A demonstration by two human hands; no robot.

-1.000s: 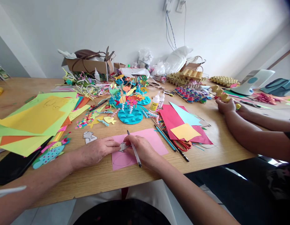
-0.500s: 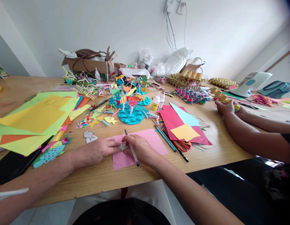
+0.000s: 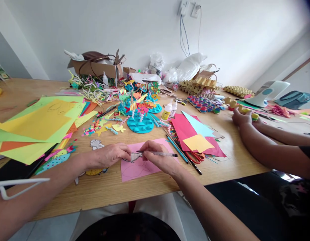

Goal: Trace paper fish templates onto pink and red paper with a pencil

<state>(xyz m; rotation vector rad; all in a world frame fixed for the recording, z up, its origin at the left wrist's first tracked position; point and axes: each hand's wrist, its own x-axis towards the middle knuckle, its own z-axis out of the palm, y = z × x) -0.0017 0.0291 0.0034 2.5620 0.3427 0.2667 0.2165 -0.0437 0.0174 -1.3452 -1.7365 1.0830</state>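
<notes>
Pen (image 3: 168, 154) now crosswise in right hand (image 3: 157, 160), tip beside cutout (image 3: 135, 157)

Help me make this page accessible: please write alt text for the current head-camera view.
The right hand holds a pen by a small paper cutout, which the left hand touches, on a pink sheet bearing a drawn outline. Beyond stand colorful paper fish on blue bases; at right are another person's hands.

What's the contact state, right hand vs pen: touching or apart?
Touching. The head view shows the right hand gripping the pen, fingers closed on it near its writing end.
</notes>
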